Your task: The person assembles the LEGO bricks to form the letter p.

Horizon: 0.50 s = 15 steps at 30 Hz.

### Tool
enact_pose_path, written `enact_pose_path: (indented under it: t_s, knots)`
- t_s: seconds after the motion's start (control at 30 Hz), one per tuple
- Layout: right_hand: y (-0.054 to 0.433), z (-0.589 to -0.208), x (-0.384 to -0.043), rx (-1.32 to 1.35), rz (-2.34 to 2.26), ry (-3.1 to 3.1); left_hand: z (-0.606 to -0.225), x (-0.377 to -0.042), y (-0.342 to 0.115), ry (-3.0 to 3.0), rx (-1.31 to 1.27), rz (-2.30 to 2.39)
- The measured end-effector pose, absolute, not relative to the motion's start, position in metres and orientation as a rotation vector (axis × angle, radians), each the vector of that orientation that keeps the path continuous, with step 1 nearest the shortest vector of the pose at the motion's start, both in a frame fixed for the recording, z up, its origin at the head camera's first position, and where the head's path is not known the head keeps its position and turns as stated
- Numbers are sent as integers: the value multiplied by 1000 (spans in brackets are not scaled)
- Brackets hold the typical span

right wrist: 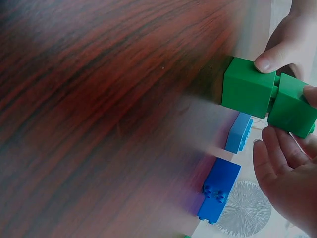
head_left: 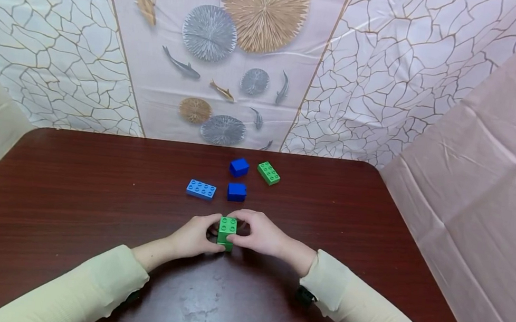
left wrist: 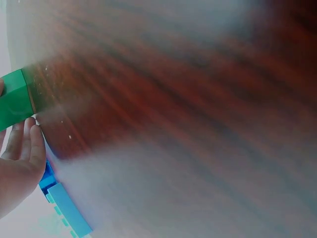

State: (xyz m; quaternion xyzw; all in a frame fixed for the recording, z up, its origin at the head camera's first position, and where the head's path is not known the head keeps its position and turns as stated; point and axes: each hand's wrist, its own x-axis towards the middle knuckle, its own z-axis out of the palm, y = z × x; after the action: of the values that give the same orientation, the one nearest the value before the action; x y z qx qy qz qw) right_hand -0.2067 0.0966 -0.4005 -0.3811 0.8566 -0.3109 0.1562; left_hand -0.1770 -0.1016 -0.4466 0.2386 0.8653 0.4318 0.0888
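Note:
Near the middle of the table, my left hand (head_left: 192, 236) grips a lower green brick (right wrist: 249, 88) between thumb and fingers. My right hand (head_left: 261, 233) pinches an upper green brick (head_left: 228, 225), its thumb on the near side. The upper brick stands over the lower one; in the right wrist view a narrow gap with studs shows between them, the two not fully pressed together. In the left wrist view, a green brick (left wrist: 16, 101) shows at the left edge with fingers beside it.
Beyond the hands lie a light blue eight-stud brick (head_left: 201, 189), two dark blue bricks, one nearer (head_left: 237, 192) and one farther (head_left: 239, 167), and a flat green eight-stud brick (head_left: 268, 173). A patterned curtain (head_left: 152, 85) hangs behind the dark wooden table (head_left: 92, 190).

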Motion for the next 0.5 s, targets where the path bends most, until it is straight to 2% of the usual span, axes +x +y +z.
enact_pose_path:
  t_s: [0.5]
  knots:
    - [97,-398,-204,-1216,-698,2555,-446,-178,-102,2609,756,1252]
